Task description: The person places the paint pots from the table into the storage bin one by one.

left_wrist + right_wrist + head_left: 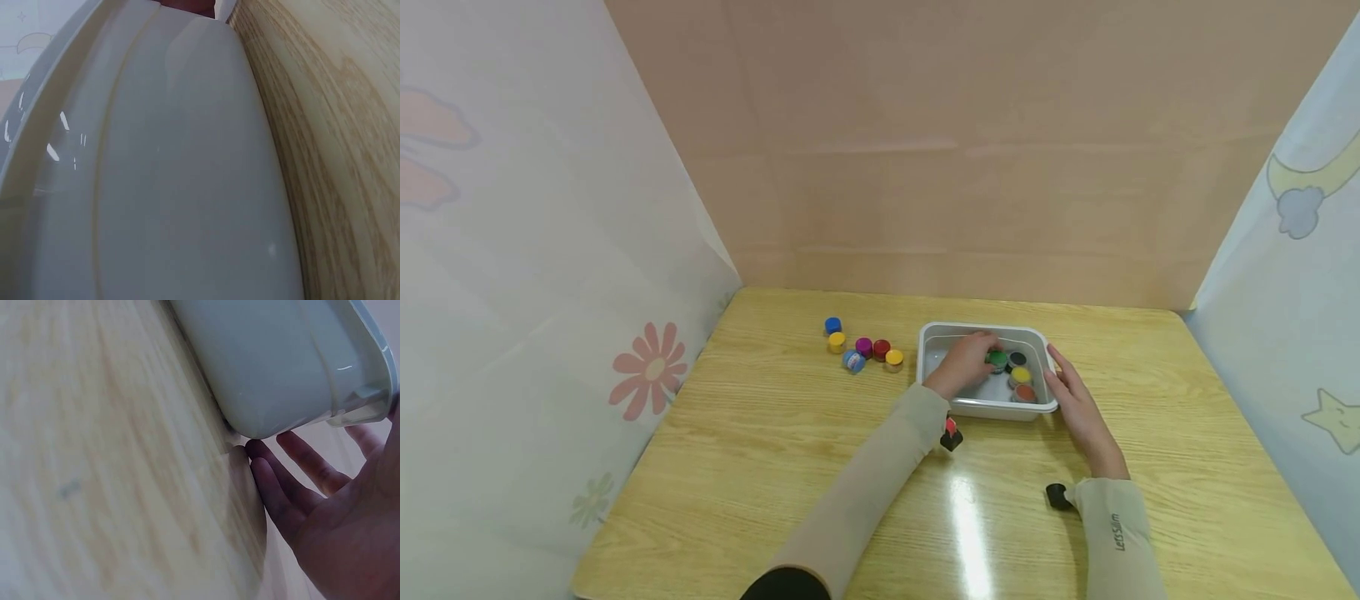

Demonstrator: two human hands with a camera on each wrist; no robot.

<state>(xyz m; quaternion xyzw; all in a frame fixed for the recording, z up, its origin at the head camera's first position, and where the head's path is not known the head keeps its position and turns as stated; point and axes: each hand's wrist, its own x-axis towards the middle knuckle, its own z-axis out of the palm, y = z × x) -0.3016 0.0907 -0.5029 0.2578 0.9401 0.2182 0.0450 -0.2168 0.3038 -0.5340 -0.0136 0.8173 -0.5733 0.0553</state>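
Observation:
A white plastic tub (979, 332) stands on the wooden table and holds small paint pots. My left hand (967, 360) reaches into it, fingers curled round a green-lidded pot (997, 359). Beside that lie black (1017, 358), yellow (1021, 375) and orange (1025, 392) pots. My right hand (1070, 390) rests with straight fingers against the tub's right wall (281, 369); its fingers (294, 469) show in the right wrist view. The left wrist view shows only the tub's outer wall (175, 175) and the table.
Several loose pots sit left of the tub: blue (832, 325), yellow (837, 341), purple (864, 347), red (882, 348), another yellow (893, 358) and a light blue one (853, 360). Curtains close in both sides; a tan wall stands behind.

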